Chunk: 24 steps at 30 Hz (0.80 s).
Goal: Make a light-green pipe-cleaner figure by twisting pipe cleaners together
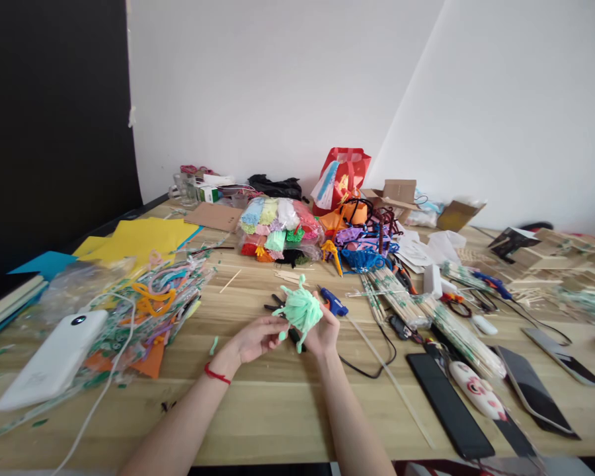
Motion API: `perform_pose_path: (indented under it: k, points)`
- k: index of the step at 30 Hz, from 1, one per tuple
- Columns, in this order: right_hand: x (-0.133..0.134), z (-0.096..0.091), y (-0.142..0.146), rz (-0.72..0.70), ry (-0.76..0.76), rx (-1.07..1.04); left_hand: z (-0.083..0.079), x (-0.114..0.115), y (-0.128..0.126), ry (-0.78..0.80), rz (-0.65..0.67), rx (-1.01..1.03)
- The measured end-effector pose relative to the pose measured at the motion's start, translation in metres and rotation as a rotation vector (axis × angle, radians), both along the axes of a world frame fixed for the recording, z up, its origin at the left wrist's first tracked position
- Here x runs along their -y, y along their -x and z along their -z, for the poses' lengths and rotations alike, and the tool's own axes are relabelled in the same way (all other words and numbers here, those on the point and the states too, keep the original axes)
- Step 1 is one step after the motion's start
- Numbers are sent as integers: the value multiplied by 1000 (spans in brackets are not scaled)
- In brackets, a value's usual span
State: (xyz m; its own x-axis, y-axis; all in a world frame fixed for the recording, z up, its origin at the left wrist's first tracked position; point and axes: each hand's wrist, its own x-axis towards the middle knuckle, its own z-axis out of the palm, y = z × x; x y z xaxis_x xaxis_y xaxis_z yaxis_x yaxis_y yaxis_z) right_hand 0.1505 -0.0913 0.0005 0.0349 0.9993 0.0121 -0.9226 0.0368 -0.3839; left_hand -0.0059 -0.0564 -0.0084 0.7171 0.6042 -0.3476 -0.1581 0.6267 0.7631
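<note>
A mint-green pipe cleaner bundle (302, 309), its bent strands sticking out around a rounded middle, is held up above the wooden table. My right hand (326, 334) is closed around its right side and underside. From the left, my left hand (260, 338), with a red cord on the wrist, has its fingers curled at a strand on the bundle's lower left. Dark-handled tools lie partly hidden behind the bundle. A blue glue gun (333, 303) rests just beyond my right hand. A small mint-green scrap (213, 345) lies left of my left hand.
A clear bag of coloured pipe cleaners (277, 228) stands at the back, beside a heap of loose ones. On the left are a white power bank (54, 360) with its cable and yellow sheets (143, 241). Several phones and wooden stick packs lie on the right.
</note>
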Motion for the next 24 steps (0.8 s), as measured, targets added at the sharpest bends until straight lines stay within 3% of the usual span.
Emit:
perform_pose_path:
  k: [10, 17, 24]
  points:
    - [0, -1, 2, 7, -39, 60, 6, 1, -6, -147, -73, -165]
    - [0, -3, -3, 35, -20, 24, -6, -1, 6, -190, 59, -92]
    - [0, -3, -13, 81, -81, 4, -14, -3, 18, -240, 73, -129]
